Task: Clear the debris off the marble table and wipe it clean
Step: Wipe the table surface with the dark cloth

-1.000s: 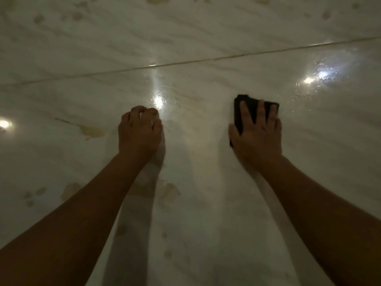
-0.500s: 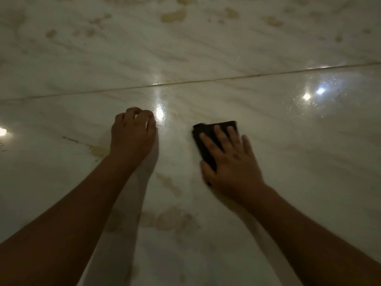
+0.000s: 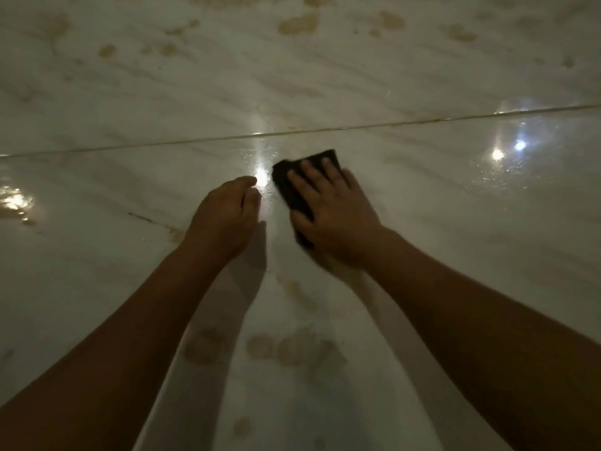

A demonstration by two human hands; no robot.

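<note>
My right hand lies flat, fingers straight, pressing a dark folded cloth onto the pale marble table. The cloth's far edge and left side show past my fingers. Just to its left, my left hand rests on the marble with fingers curled under and thumb against the index finger. Whatever may be inside that curl is hidden. The two hands are nearly touching. Brown stains mark the marble between my forearms.
A thin seam crosses the marble just beyond the cloth. More brown blotches dot the far slab. Wet droplets and light glints show at right, and a wet brownish patch at the left edge.
My right hand has slid the cloth leftward across the marble until it sits beside my left hand. The left hand stayed put, its fist loosening slightly.
</note>
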